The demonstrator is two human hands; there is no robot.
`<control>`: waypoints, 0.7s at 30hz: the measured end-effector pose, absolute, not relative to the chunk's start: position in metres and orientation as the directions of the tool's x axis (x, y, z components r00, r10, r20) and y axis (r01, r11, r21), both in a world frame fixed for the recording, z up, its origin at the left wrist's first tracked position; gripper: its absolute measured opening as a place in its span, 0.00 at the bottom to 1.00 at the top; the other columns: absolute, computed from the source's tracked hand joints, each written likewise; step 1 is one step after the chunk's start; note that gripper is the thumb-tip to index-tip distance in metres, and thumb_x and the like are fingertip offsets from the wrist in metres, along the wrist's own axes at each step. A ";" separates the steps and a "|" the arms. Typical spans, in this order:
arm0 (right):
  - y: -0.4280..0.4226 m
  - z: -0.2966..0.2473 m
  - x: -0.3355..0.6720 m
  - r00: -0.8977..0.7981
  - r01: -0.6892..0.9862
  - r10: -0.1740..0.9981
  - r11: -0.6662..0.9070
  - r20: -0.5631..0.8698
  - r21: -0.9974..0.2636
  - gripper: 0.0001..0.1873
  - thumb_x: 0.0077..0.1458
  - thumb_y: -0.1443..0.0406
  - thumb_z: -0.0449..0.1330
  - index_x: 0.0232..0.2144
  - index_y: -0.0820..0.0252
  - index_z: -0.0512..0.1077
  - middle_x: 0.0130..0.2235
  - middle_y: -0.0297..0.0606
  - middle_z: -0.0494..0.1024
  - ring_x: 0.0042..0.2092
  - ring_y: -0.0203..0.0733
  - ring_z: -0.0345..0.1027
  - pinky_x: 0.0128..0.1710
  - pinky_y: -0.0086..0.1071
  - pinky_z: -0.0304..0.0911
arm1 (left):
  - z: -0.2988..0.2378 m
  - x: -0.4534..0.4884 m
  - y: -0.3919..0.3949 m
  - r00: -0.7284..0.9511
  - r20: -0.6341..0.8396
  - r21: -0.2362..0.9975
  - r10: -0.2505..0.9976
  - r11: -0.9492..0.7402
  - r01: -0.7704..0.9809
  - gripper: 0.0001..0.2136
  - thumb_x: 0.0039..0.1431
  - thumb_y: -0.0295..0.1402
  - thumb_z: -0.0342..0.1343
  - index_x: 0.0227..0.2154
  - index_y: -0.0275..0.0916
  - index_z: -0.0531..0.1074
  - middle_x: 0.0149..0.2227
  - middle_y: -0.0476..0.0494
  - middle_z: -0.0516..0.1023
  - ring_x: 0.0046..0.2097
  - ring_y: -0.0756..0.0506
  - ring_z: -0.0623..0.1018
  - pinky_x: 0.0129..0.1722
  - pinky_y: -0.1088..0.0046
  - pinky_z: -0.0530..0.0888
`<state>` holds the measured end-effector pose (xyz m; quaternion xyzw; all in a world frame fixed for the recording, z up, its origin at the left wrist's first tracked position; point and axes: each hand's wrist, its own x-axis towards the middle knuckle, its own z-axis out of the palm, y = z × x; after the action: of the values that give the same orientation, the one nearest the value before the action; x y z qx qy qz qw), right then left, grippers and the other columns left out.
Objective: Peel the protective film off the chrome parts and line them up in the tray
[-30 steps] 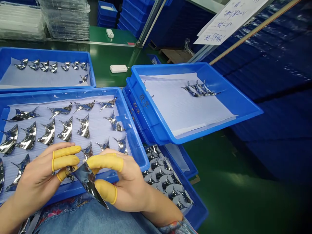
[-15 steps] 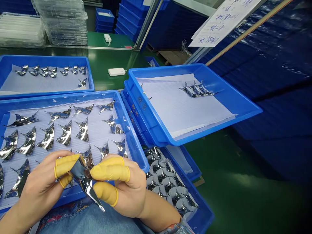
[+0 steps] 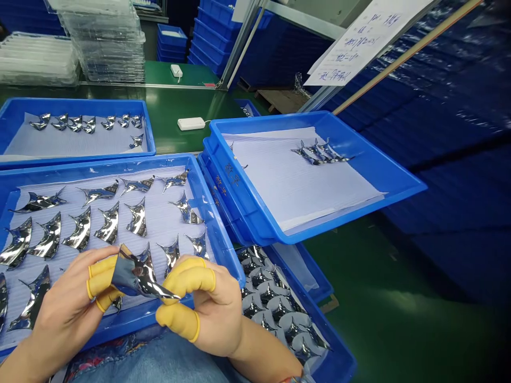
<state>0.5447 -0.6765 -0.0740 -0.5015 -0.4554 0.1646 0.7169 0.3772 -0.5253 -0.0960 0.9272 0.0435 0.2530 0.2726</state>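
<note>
A shiny chrome curved part [image 3: 138, 274] with a pointed tip is held up in front of me. My left hand [image 3: 80, 295], with yellow finger cots, pinches its broad end. The fingers of my right hand [image 3: 203, 306], also in yellow cots, are closed at the slender tip, which points right. Both hands are above the near edge of a blue tray [image 3: 217, 226]. Rows of similar chrome parts [image 3: 107, 222] lie in that tray on white ribbed paper. Some parts are hidden behind my hands.
A second blue tray [image 3: 149, 125] with a row of chrome parts stands behind. To the right, stacked blue trays [image 3: 359, 143] hold a small cluster of parts. Below them sits a tray of chrome parts in white dividers [image 3: 285, 319]. Clear plastic trays [image 3: 107, 48] are piled at the back.
The chrome part has turned so its tip swings from pointing down towards me to pointing right. My right fingers have shifted from its middle to its tip.
</note>
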 end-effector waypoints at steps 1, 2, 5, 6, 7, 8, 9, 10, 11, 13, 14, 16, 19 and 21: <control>-0.677 -0.074 0.546 0.529 0.212 0.699 0.441 0.482 -0.872 0.10 0.47 0.68 0.72 0.27 0.59 0.73 0.24 0.34 0.78 0.25 0.35 0.70 0.27 0.29 0.67 | -0.097 0.376 -0.525 0.875 0.437 0.521 0.208 -0.852 -0.057 0.14 0.60 0.24 0.55 0.48 0.42 0.73 0.53 0.44 0.77 0.54 0.42 0.75 0.54 0.65 0.73; -0.677 -0.074 0.546 0.528 0.201 0.704 0.440 0.475 -0.875 0.10 0.47 0.69 0.71 0.27 0.59 0.72 0.24 0.33 0.77 0.25 0.35 0.70 0.27 0.28 0.67 | -0.098 0.375 -0.524 0.882 0.429 0.514 0.197 -0.855 -0.059 0.15 0.60 0.23 0.55 0.49 0.42 0.73 0.53 0.43 0.77 0.55 0.42 0.75 0.54 0.64 0.73; -0.677 -0.074 0.547 0.524 0.183 0.717 0.432 0.459 -0.883 0.09 0.49 0.68 0.70 0.26 0.59 0.72 0.24 0.34 0.77 0.26 0.35 0.70 0.28 0.28 0.67 | -0.100 0.375 -0.522 0.885 0.432 0.509 0.175 -0.857 -0.079 0.17 0.59 0.21 0.53 0.51 0.40 0.71 0.55 0.41 0.76 0.57 0.40 0.73 0.55 0.62 0.73; -0.677 -0.074 0.547 0.520 0.185 0.720 0.430 0.459 -0.884 0.08 0.50 0.68 0.69 0.26 0.60 0.72 0.24 0.35 0.77 0.27 0.35 0.71 0.28 0.28 0.68 | -0.100 0.375 -0.522 0.883 0.438 0.511 0.170 -0.855 -0.089 0.18 0.59 0.20 0.53 0.51 0.40 0.71 0.55 0.40 0.75 0.58 0.40 0.72 0.55 0.61 0.72; -0.677 -0.074 0.547 0.512 0.194 0.723 0.428 0.463 -0.883 0.08 0.51 0.68 0.69 0.27 0.60 0.72 0.25 0.36 0.78 0.27 0.35 0.71 0.28 0.28 0.68 | -0.100 0.375 -0.522 0.880 0.443 0.515 0.169 -0.852 -0.096 0.18 0.59 0.20 0.52 0.51 0.39 0.70 0.56 0.40 0.75 0.59 0.39 0.72 0.55 0.60 0.72; -0.677 -0.074 0.547 0.503 0.205 0.727 0.426 0.468 -0.881 0.07 0.52 0.68 0.68 0.28 0.61 0.73 0.26 0.37 0.78 0.28 0.36 0.71 0.29 0.29 0.68 | -0.100 0.375 -0.522 0.880 0.445 0.519 0.168 -0.849 -0.100 0.19 0.59 0.19 0.52 0.51 0.39 0.70 0.56 0.40 0.75 0.59 0.39 0.72 0.55 0.59 0.72; -0.677 -0.074 0.547 0.494 0.218 0.729 0.424 0.474 -0.879 0.05 0.53 0.68 0.67 0.29 0.61 0.74 0.27 0.38 0.79 0.28 0.36 0.72 0.29 0.29 0.68 | -0.100 0.374 -0.522 0.882 0.442 0.521 0.165 -0.847 -0.102 0.19 0.59 0.19 0.52 0.52 0.39 0.70 0.57 0.39 0.74 0.60 0.39 0.71 0.56 0.59 0.72; -0.678 -0.074 0.547 0.486 0.231 0.731 0.422 0.480 -0.877 0.03 0.54 0.69 0.66 0.30 0.61 0.74 0.28 0.39 0.80 0.29 0.36 0.72 0.30 0.29 0.69 | -0.099 0.374 -0.523 0.885 0.436 0.522 0.162 -0.847 -0.101 0.19 0.59 0.19 0.52 0.52 0.39 0.70 0.58 0.39 0.73 0.60 0.39 0.71 0.56 0.58 0.72; -0.678 -0.074 0.547 0.478 0.243 0.733 0.420 0.485 -0.874 0.01 0.55 0.69 0.64 0.32 0.61 0.75 0.29 0.39 0.80 0.29 0.36 0.72 0.31 0.29 0.69 | -0.099 0.373 -0.523 0.890 0.428 0.521 0.158 -0.848 -0.100 0.19 0.59 0.19 0.52 0.52 0.39 0.69 0.58 0.39 0.73 0.60 0.39 0.70 0.56 0.58 0.71; -0.678 -0.074 0.548 0.463 0.264 0.735 0.420 0.496 -0.868 0.03 0.57 0.71 0.62 0.35 0.62 0.76 0.31 0.40 0.81 0.31 0.37 0.73 0.32 0.30 0.70 | -0.098 0.372 -0.523 0.893 0.423 0.517 0.153 -0.850 -0.100 0.18 0.59 0.19 0.52 0.51 0.39 0.69 0.60 0.39 0.71 0.61 0.39 0.70 0.58 0.58 0.70; -0.678 -0.074 0.548 0.456 0.272 0.734 0.423 0.503 -0.864 0.04 0.57 0.71 0.61 0.36 0.62 0.76 0.32 0.41 0.81 0.32 0.37 0.74 0.33 0.30 0.70 | -0.097 0.371 -0.523 0.893 0.424 0.515 0.150 -0.851 -0.102 0.18 0.59 0.19 0.52 0.51 0.39 0.69 0.61 0.38 0.70 0.61 0.40 0.69 0.58 0.59 0.69; -0.676 -0.074 0.547 0.429 0.290 0.735 0.439 0.525 -0.850 0.06 0.58 0.72 0.60 0.38 0.63 0.76 0.34 0.42 0.82 0.33 0.37 0.74 0.35 0.29 0.71 | -0.097 0.371 -0.522 0.893 0.426 0.508 0.146 -0.855 -0.103 0.18 0.59 0.19 0.52 0.51 0.39 0.69 0.61 0.39 0.70 0.61 0.40 0.69 0.58 0.59 0.69; -0.674 -0.074 0.546 0.382 0.309 0.733 0.473 0.563 -0.825 0.08 0.60 0.71 0.58 0.41 0.63 0.75 0.37 0.43 0.82 0.36 0.37 0.75 0.37 0.31 0.71 | -0.098 0.372 -0.522 0.888 0.438 0.495 0.141 -0.862 -0.108 0.18 0.60 0.20 0.52 0.52 0.40 0.69 0.56 0.40 0.74 0.59 0.40 0.71 0.55 0.60 0.72; -0.673 -0.075 0.546 0.369 0.300 0.743 0.473 0.558 -0.828 0.08 0.60 0.71 0.59 0.42 0.60 0.75 0.36 0.42 0.82 0.35 0.38 0.74 0.37 0.32 0.70 | -0.098 0.373 -0.524 0.890 0.428 0.506 0.158 -0.858 -0.092 0.18 0.60 0.21 0.52 0.51 0.42 0.69 0.54 0.41 0.76 0.58 0.40 0.72 0.54 0.60 0.73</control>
<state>0.5459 -0.6726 -0.0752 -0.4860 -0.5366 0.1652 0.6697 0.3730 -0.5238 -0.0978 0.9349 0.0176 0.2340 0.2662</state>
